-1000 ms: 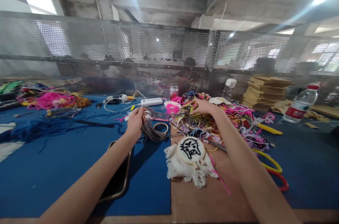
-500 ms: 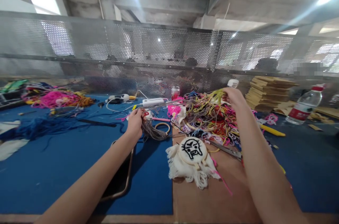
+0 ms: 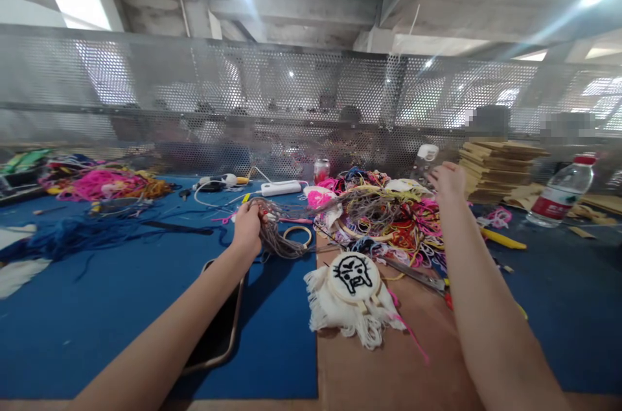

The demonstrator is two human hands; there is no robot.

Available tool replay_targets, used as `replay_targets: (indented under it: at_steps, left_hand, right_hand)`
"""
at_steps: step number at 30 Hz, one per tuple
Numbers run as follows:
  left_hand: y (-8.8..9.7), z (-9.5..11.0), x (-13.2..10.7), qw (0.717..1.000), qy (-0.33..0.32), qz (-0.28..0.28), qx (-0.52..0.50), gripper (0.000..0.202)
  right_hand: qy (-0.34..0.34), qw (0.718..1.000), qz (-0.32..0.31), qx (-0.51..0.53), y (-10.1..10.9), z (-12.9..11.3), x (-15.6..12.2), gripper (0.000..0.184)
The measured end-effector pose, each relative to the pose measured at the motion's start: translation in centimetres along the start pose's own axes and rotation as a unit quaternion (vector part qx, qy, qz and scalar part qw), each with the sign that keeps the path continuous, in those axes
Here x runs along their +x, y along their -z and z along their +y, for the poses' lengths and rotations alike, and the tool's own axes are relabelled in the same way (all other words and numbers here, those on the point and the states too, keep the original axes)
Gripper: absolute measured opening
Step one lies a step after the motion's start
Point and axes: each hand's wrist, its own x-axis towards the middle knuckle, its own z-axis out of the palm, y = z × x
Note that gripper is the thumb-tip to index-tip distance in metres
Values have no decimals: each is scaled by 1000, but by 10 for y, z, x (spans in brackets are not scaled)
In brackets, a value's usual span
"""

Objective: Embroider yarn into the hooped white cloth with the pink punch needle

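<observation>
My left hand is closed round a bundle of grey-brown yarn on the blue mat. Strands of it stretch right into a heap of coloured yarn. My right hand is raised over the far right of that heap with its fingers curled away from me. What they hold is hidden. A round hoop with a black face stitched on white fringed cloth lies on the brown board between my arms. A small wooden ring lies by the left hand.
A phone lies under my left forearm. Scissors lie beside the heap. At the back are a white power strip, a can, stacked boards and a water bottle. Pink yarn lies far left. A perforated metal screen closes the far side.
My right hand went right and up, lifting a bunch of coloured yarn; the bunch has since dropped back onto the heap. My left hand stayed in place on the grey-brown bundle.
</observation>
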Motion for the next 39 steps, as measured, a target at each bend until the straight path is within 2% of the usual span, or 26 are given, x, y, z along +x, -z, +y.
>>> replay_targets:
  at_steps: [2, 3, 5, 7, 9, 11, 14, 17, 19, 23, 27, 30, 33, 36, 38, 39]
  left_hand:
    - [0, 0, -1, 1000, -5, -5, 2, 5]
    - [0, -1, -1, 1000, -7, -7, 2, 4]
    - [-1, 0, -1, 1000, -8, -9, 2, 3]
    - [-1, 0, -2, 1000, -4, -9, 0, 3]
    - [-1, 1, -2, 1000, 2, -10, -1, 2]
    - [-1, 2, -4, 1000, -18, -12, 8, 3]
    - [-3, 6, -8, 991, -127, -36, 36, 9]
    - [-5, 10, -14, 971, -223, -70, 58, 15]
    - [-6, 12, -17, 966, -241, -72, 62, 16]
    - [-5, 14, -12, 977, -207, -43, 12, 13]
    - [-1, 18, 0, 988, -144, 28, -51, 12]
    - [4, 22, 9, 987, -137, 58, -66, 12]
    - [10, 26, 16, 982, -160, 85, -58, 10]
    - [15, 28, 20, 981, -157, 115, 19, 5]
    - [15, 27, 20, 970, -130, 90, 184, 16]
    - [15, 25, 19, 951, -112, 60, 281, 22]
  right_hand:
    - [-1, 1000, 0, -25, -8, -6, -8, 19]
    - [2, 998, -26, -55, -12, -11, -13, 18]
    - [18, 974, -161, -158, -21, -23, -27, 16]
    - [23, 910, -331, -249, -32, -35, -44, 23]
    - [27, 839, -458, -294, -45, -42, -64, 34]
    - [20, 779, -537, -324, -61, -43, -86, 45]
    - [52, 717, -608, -336, -85, -33, -115, 60]
    - [83, 687, -642, -329, -100, -17, -133, 71]
    - [95, 679, -641, -346, -102, -10, -136, 66]
    - [119, 683, -599, -401, -97, -12, -124, 37]
    - [98, 687, -608, -386, -90, -22, -112, 35]
    - [80, 654, -653, -373, -91, -23, -119, 40]
    - [107, 615, -676, -391, -97, -17, -134, 39]
    - [100, 568, -688, -441, -103, -11, -147, 29]
    - [66, 539, -701, -462, -104, -8, -149, 25]
    - [57, 534, -705, -464, -104, -8, -149, 24]
